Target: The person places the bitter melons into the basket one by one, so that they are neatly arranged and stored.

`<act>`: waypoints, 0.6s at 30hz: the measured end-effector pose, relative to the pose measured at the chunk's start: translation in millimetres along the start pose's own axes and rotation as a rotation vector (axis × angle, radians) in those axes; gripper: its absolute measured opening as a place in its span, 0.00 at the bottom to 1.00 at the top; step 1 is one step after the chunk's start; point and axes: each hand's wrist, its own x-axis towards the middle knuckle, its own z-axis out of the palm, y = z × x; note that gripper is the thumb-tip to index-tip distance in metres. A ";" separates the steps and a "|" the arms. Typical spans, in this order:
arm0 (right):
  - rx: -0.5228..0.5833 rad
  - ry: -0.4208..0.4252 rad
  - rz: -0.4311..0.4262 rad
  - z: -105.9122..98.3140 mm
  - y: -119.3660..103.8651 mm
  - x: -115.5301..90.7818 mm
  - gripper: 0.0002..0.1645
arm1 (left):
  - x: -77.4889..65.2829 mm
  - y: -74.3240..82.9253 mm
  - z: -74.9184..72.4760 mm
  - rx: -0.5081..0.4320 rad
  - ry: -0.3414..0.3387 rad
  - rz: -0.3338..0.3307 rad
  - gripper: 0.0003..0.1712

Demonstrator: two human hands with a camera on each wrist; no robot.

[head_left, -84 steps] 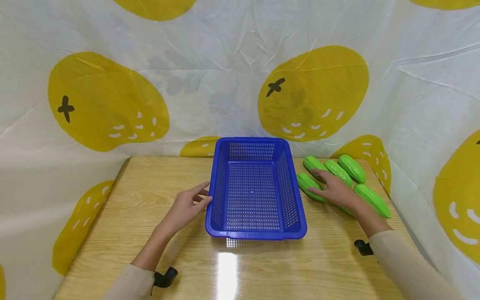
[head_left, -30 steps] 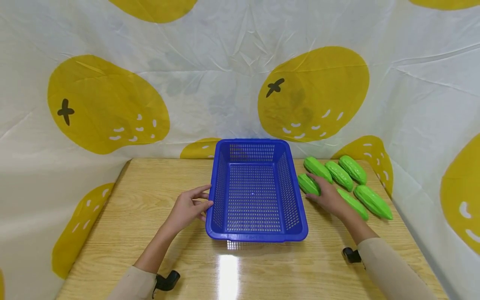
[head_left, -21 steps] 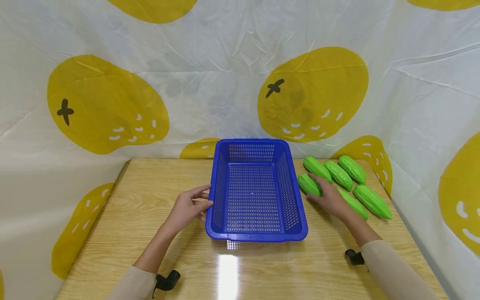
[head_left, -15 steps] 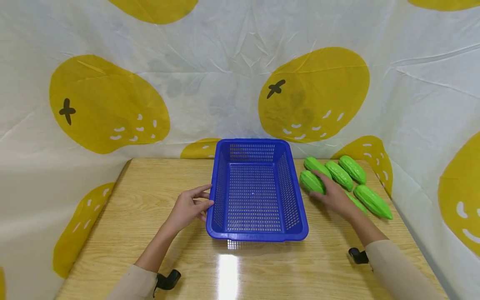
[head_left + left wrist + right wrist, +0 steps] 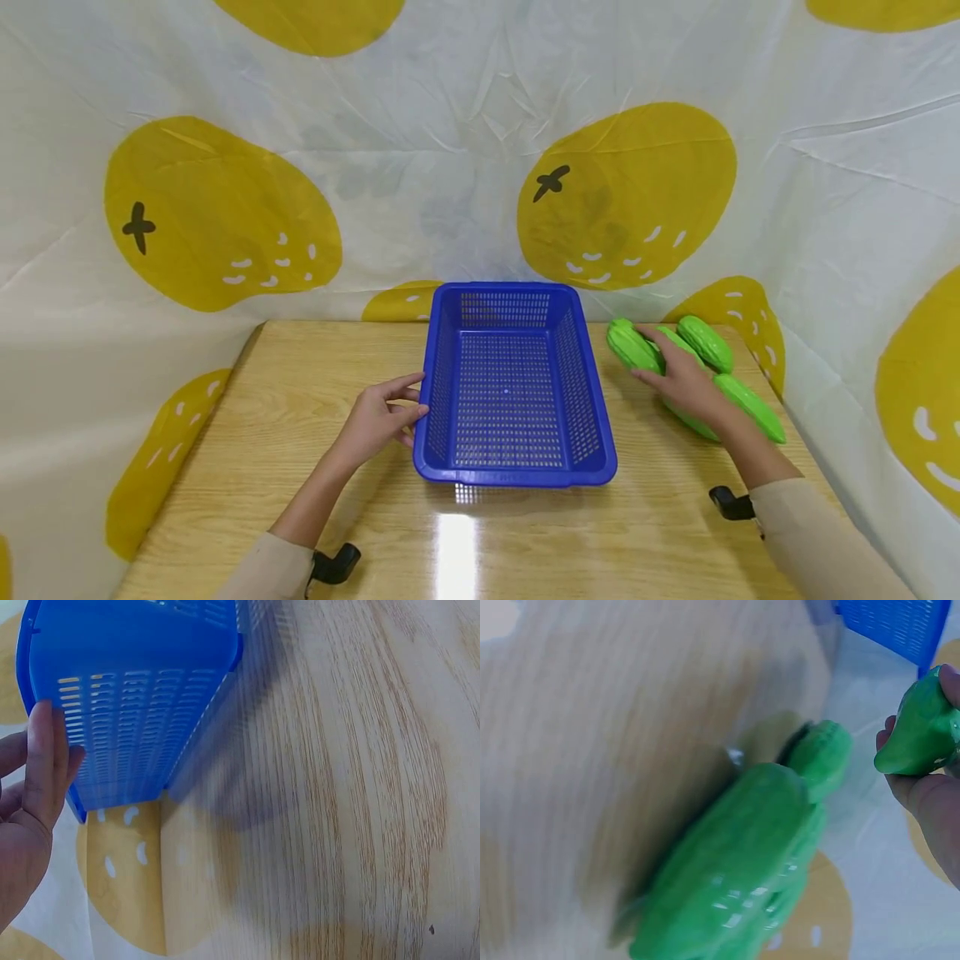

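My right hand grips a green bumpy bitter melon, fingers over its far side and thumb on the near side. In the right wrist view this bitter melon is up off the table, well apart from the bitter melons lying below. Several more lie around the hand, among them a back one and one at the right; hand and held melon cover parts of others. My left hand touches the left rim of a blue perforated plastic basket with extended fingers, seen also along its side wall.
The basket stands mid-table, close to the back edge, with nothing in it. A wooden table carries everything. A white cloth with yellow fruit prints hangs behind and at both sides. A black wrist mount sits at the right sleeve.
My right hand has taken hold of the bitter melon nearest the basket, lifted it and moved it backward and to the right. The left hand stays at the basket's rim.
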 end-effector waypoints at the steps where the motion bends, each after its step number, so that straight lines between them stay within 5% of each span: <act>1: -0.002 -0.006 0.000 -3.0 -3.5 0.6 0.45 | -0.1 -0.1 -0.3 0.000 0.001 0.001 0.34; 18: -0.012 -0.131 0.020 -41.5 -44.4 18.0 0.44 | -0.2 1.4 -1.3 -0.018 -0.020 0.009 0.35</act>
